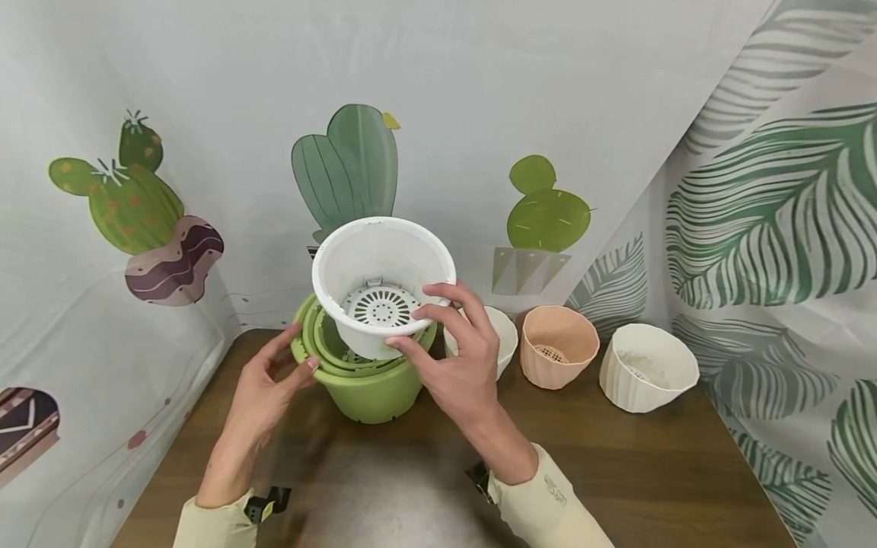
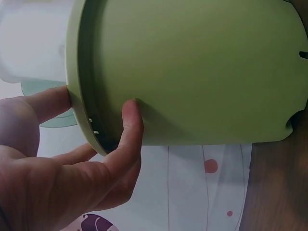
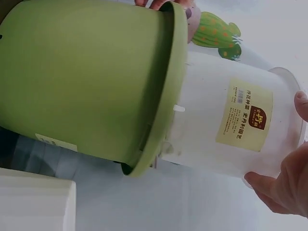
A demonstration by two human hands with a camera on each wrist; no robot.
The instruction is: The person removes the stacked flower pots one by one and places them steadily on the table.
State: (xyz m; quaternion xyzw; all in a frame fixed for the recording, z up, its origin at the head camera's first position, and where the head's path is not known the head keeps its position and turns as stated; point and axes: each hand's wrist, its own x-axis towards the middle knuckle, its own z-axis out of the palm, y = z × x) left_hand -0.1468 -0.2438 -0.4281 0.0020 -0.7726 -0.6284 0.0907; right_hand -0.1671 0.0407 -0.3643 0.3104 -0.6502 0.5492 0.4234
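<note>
My right hand (image 1: 466,358) pinches the rim of a white flower pot (image 1: 380,259) with a slotted bottom, thumb outside and fingers over the inner edge. That pot is tilted toward me over the mouth of a green flower pot (image 1: 373,396), its lower end overlapping the opening. A yellow label (image 3: 246,114) shows on its side in the right wrist view. Within the green pot sits another green rim (image 1: 325,339). My left hand (image 1: 263,388) grips the green pot's rim at the left, thumb and fingers on either side of it, as the left wrist view shows.
To the right stand a white pot (image 1: 505,342), partly hidden behind my right hand, a peach pot (image 1: 558,346) and a cream pot (image 1: 647,369), in a row along the back of the brown table (image 1: 617,472). A printed cloth (image 1: 438,91) hangs close behind them.
</note>
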